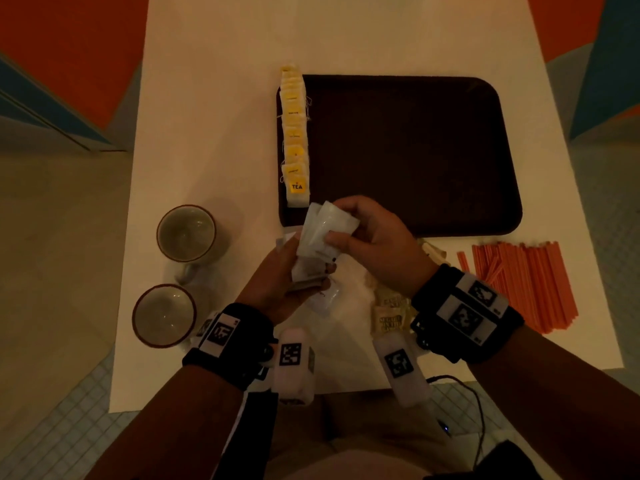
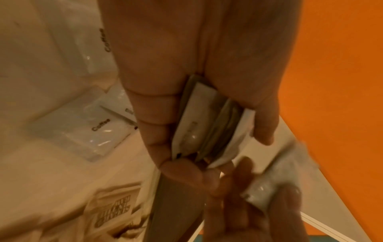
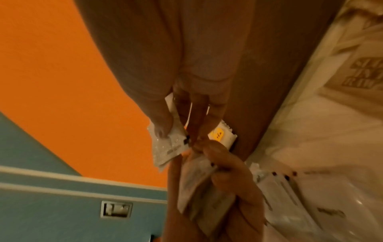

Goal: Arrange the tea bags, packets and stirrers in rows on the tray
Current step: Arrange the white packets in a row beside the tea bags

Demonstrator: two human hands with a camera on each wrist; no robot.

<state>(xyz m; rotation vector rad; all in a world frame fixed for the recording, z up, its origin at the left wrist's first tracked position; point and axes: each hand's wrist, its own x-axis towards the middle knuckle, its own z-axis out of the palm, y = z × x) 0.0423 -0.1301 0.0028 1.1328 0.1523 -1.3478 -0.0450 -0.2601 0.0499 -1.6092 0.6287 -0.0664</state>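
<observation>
A dark brown tray [image 1: 415, 150] lies on the white table, with a row of yellow-tagged tea bags [image 1: 294, 133] along its left edge. My left hand [image 1: 287, 282] grips a stack of white coffee packets [image 2: 199, 131] in front of the tray's near left corner. My right hand [image 1: 367, 237] pinches one white packet [image 1: 329, 230] at the top of that stack, between thumb and fingers [image 3: 163, 127]. More white packets [image 2: 82, 131] and brown sugar packets [image 1: 388, 313] lie on the table under my hands. Orange stirrers [image 1: 523, 282] lie heaped to the right.
Two empty mugs [image 1: 187, 233] [image 1: 164, 315] stand on the table to the left of my hands. The table's near edge [image 1: 242, 407] is close to my body. Orange and blue walls [image 1: 62, 57] flank the table.
</observation>
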